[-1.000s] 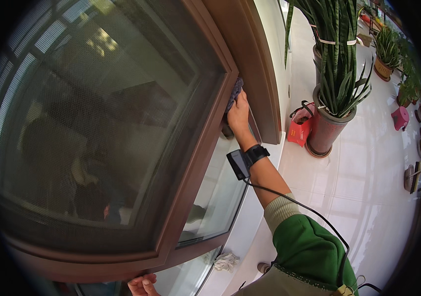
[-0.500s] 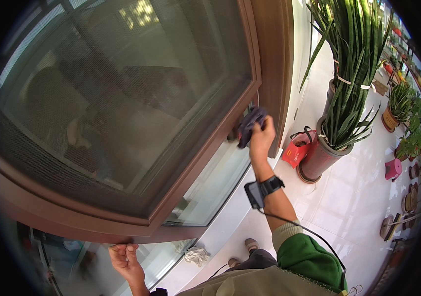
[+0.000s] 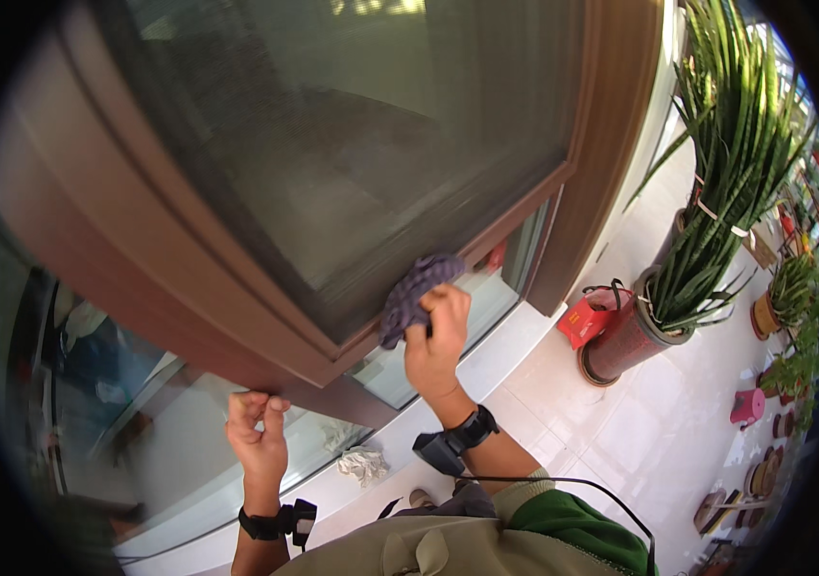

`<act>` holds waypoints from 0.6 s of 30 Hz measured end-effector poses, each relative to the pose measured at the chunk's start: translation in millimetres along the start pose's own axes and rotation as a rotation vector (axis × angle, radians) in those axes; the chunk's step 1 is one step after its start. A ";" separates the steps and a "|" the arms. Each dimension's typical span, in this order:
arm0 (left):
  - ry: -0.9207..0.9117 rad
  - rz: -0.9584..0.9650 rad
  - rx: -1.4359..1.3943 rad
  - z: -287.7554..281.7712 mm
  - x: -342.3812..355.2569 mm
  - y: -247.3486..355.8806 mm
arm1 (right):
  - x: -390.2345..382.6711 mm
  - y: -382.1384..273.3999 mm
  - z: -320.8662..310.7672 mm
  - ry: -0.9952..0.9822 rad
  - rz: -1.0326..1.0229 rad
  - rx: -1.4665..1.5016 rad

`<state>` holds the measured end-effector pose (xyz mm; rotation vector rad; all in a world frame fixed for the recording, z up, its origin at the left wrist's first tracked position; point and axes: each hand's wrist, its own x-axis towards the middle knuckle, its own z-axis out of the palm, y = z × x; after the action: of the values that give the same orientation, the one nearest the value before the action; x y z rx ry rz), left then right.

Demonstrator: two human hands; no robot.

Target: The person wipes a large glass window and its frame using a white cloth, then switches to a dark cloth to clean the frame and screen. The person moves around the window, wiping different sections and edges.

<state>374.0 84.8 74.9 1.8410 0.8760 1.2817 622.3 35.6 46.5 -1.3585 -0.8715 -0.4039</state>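
A brown window sash (image 3: 93,211) with a dark mesh screen (image 3: 332,154) fills the upper middle. My right hand (image 3: 436,336) grips a crumpled dark purple cloth (image 3: 417,288) against the lower part of the sash's frame, near its bottom corner. Lower and to the left, my left hand (image 3: 258,437) has its fingertips curled onto the sash's bottom edge. Glass panes lie below the sash. A crumpled white rag (image 3: 361,466) rests on the white sill (image 3: 472,360) beside my left hand.
A tall snake plant (image 3: 735,192) in a red-brown pot (image 3: 616,350) stands on the tiled floor (image 3: 563,422) at right, beside a red bag (image 3: 582,317). Further right are smaller potted plants (image 3: 788,298), a pink item (image 3: 747,408) and other pots along the edge.
My right hand has moved with the cloth from high on the frame down and left toward the corner. My left hand keeps at the bottom edge. The whole view has shifted.
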 end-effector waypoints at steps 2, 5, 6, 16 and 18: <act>-0.048 -0.041 0.024 -3.1 0.5 0.4 | -21.3 -31.7 7.6 -0.072 -0.123 0.118; -0.120 -0.046 0.010 -11.8 1.2 3.3 | -48.5 -51.7 19.2 -0.181 -0.236 0.209; -0.146 -0.054 0.023 -15.8 0.8 5.0 | -53.3 -56.5 21.9 -0.206 -0.283 0.229; -0.105 -0.105 -0.079 -55.5 -18.2 18.6 | 143.1 -183.7 59.9 0.074 -0.734 0.146; -0.052 -0.091 -0.123 -63.4 -21.9 16.9 | 139.8 -184.2 62.1 -0.009 -0.835 0.145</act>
<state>309.7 68.8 94.9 1.7116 0.8255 1.1989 561.6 88.2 272.2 -0.8097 -1.4314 -0.9499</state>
